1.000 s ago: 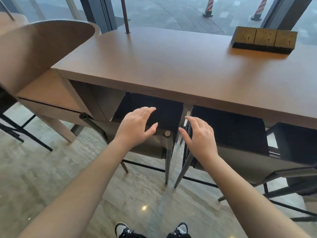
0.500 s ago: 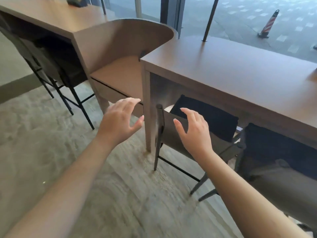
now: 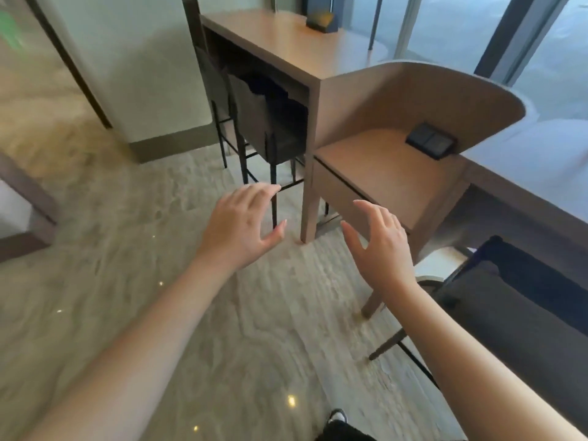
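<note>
Fingers [image 3: 259, 190]: spread, empty, left hand [image 3: 237, 227] and right hand [image 3: 383, 249].
Change: you've left that chair [image 3: 521, 297]; next chairs [image 3: 273, 132] ahead.

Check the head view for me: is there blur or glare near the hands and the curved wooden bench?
Head view: the pale marble floor smears with motion blur at left and bottom; left hand, right hand and the curved-backed wooden bench read fairly sharp; small light glints dot the floor.
</note>
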`<action>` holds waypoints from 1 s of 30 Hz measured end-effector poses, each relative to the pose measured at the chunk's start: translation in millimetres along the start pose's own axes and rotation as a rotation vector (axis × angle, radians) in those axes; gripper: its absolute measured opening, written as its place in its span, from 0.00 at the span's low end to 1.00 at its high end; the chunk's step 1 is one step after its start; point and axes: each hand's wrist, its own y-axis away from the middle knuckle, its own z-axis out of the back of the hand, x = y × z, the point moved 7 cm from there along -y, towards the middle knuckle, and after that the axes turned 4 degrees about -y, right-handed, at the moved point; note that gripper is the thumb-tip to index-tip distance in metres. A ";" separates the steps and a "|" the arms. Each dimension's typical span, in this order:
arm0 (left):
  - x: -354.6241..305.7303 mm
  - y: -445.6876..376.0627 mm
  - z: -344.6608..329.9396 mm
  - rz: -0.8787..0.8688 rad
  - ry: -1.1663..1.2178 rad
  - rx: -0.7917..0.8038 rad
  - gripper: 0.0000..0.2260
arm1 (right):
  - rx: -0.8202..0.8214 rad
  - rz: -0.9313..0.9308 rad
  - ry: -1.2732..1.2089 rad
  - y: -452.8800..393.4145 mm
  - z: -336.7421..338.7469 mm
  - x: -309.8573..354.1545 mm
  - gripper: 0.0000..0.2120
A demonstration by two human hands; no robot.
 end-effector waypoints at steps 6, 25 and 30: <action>94.4 -48.8 9.8 0.100 -0.033 -0.100 0.29 | 0.034 0.106 -0.153 -93.9 -55.9 42.3 0.23; 331.3 -253.6 36.8 0.112 0.281 -0.456 0.27 | 0.016 0.208 -0.453 -385.8 -213.0 162.1 0.32; 410.8 -309.1 56.3 -0.009 0.369 -0.508 0.28 | -0.117 0.210 -0.458 -454.4 -253.0 208.5 0.30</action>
